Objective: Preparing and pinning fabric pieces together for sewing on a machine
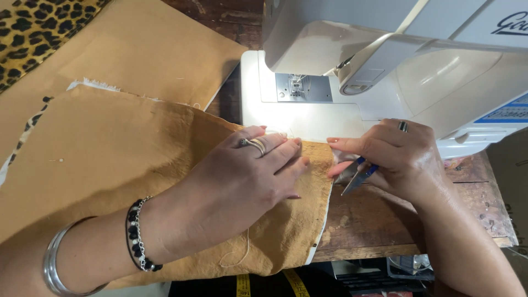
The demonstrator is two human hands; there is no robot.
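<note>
— Where is the left hand?

— It lies flat, palm down and fingers spread, on the mustard-tan woven fabric in the middle of the frame. It grips nothing; it only presses the cloth down near its right edge. Rings sit on one finger, and a black beaded bracelet and a silver bangle circle the wrist at lower left.

— And the right hand?

— Right of centre, curled around a pair of small blue-handled thread snips. The metal blades point down and left, just beside the fabric's edge. Its fingertips reach toward the left hand's; whether they touch cannot be told.

— What does the cloth rest on?

— A worn wooden table. Its upper right corner lies on the lit bed of the white sewing machine, which fills the upper right of the frame. A loose pale thread trails over the cloth near the bottom.

— Anything else?

— A second tan piece lies at upper left, with leopard-print fabric in the corner. A yellow measuring tape shows at the bottom edge.
</note>
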